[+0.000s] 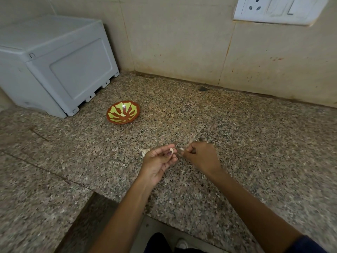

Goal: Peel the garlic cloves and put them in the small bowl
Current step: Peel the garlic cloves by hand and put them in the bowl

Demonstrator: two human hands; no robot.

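Peeling was seen under way in the head view, with little of the task judged finished. A clove [171, 149] was pinched between the thumb and fingertips of the left hand [158, 162], above the counter [237, 143] near its middle. The fingers of the right hand [200, 156] were pressed together on a thin strip of skin [182, 149], just right of the clove; whether the strip was attached to the clove could not be told. One pale peeled piece seemed to lie in the bowl [123, 114], far and left of the hands. Another pale piece [145, 152] was seen on the counter, just left of the left hand; peeled or not could not be told. The bowl was shallow and glossy, brown with green leaf-like patches. The counter was speckled polished stone, the skin papery, the clove smooth and curved. A grey plastic box [60, 68] was seen at far left.
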